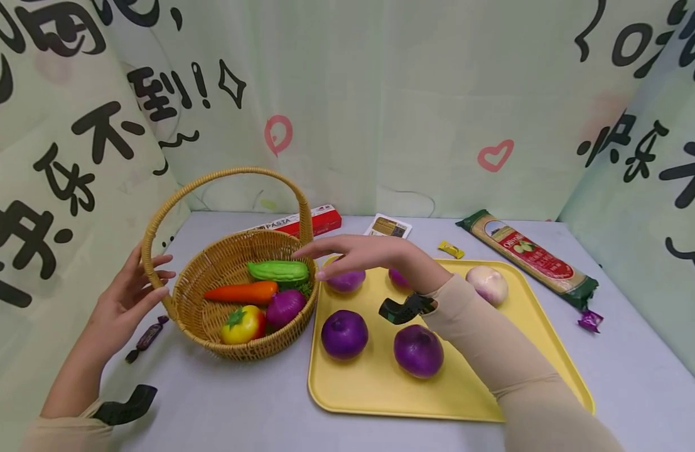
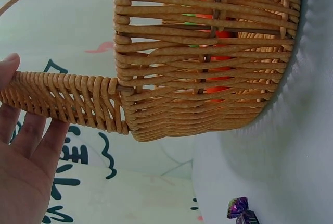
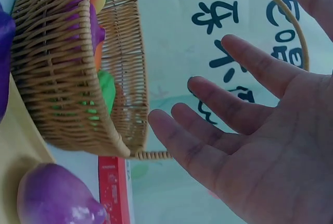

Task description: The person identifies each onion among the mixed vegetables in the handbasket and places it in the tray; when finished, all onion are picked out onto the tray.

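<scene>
A wicker basket (image 1: pixel 234 353) stands on the table at left, its tall handle (image 1: pixel 234 171) upright. Inside lie a green gourd-like vegetable (image 1: pixel 279 271), a carrot (image 1: pixel 242 293), a purple onion (image 1: pixel 285 307) and a yellow-red pepper (image 1: pixel 243 325). My left hand (image 1: pixel 118 307) holds the handle's left side, thumb on one face and fingers behind it in the left wrist view. With fingers extended and spread, my right hand (image 3: pixel 255 130) hovers by the handle's right side, holding nothing. Below that arm, a yellow tray (image 1: pixel 392 402) bears several purple onions (image 1: pixel 344 334) and a whitish-purple bulb (image 1: pixel 487 285).
Behind the basket lie a red pasta box (image 1: pixel 326 220) and a small card (image 1: pixel 388 226). A yellow candy (image 1: pixel 451 249), a long pasta bag (image 1: pixel 522 254) and a purple candy (image 1: pixel 591 321) are at right. A dark-wrapped candy (image 1: pixel 147 339) lies left of the basket. Printed curtains surround the table.
</scene>
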Demonstrator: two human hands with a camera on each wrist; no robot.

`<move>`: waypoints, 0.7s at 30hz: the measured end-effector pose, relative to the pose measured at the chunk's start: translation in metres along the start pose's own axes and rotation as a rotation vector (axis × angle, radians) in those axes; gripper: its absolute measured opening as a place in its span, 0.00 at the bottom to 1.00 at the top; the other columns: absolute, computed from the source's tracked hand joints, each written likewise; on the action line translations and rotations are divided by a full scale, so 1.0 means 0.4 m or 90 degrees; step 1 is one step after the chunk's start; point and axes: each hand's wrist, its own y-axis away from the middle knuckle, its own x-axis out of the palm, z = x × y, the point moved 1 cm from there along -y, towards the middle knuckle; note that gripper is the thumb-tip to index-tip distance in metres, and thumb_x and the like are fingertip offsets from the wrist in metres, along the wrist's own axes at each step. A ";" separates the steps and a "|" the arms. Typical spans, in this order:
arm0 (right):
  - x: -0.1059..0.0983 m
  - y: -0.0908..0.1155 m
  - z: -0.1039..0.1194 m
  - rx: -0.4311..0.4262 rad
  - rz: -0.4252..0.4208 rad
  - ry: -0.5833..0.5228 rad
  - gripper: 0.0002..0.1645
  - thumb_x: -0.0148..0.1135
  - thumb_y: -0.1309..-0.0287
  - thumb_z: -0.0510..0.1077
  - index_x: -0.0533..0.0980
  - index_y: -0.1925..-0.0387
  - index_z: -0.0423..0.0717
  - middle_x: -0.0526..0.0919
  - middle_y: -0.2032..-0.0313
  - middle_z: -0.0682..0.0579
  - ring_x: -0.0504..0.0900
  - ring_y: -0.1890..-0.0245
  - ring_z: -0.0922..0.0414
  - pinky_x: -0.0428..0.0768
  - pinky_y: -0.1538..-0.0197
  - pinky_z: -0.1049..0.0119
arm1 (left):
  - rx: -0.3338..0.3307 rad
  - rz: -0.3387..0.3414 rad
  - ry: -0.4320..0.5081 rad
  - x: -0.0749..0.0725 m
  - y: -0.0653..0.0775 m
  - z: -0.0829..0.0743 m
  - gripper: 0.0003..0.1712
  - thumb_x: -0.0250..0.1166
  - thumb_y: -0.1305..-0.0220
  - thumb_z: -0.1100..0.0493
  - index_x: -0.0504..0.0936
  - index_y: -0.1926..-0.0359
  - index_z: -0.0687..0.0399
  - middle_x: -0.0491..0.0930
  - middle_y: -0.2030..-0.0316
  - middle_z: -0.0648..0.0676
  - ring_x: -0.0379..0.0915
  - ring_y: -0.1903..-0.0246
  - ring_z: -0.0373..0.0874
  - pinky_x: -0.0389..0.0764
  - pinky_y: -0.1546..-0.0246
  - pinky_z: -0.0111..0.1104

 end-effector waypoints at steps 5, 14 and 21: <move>0.010 -0.046 0.012 0.003 0.015 0.012 0.31 0.54 0.38 0.58 0.63 0.34 0.65 0.65 0.33 0.63 0.63 0.32 0.60 0.60 0.29 0.58 | 0.009 0.001 0.006 0.000 0.000 0.003 0.51 0.57 0.39 0.74 0.40 0.26 0.39 0.66 0.42 0.30 0.70 0.50 0.20 0.73 0.57 0.11; 0.047 -0.140 -0.007 0.025 0.046 -0.052 0.29 0.51 0.36 0.56 0.65 0.34 0.61 0.64 0.32 0.53 0.60 0.29 0.54 0.63 0.30 0.59 | 0.022 0.003 0.013 -0.001 0.000 0.003 0.51 0.56 0.39 0.76 0.40 0.26 0.40 0.66 0.42 0.30 0.71 0.50 0.21 0.73 0.57 0.12; 0.065 -0.188 -0.004 0.084 0.069 -0.055 0.31 0.52 0.35 0.55 0.63 0.33 0.53 0.63 0.32 0.50 0.64 0.33 0.55 0.71 0.36 0.59 | 0.030 0.011 0.036 -0.004 -0.002 0.003 0.50 0.54 0.39 0.76 0.40 0.26 0.41 0.66 0.41 0.31 0.71 0.50 0.21 0.74 0.56 0.13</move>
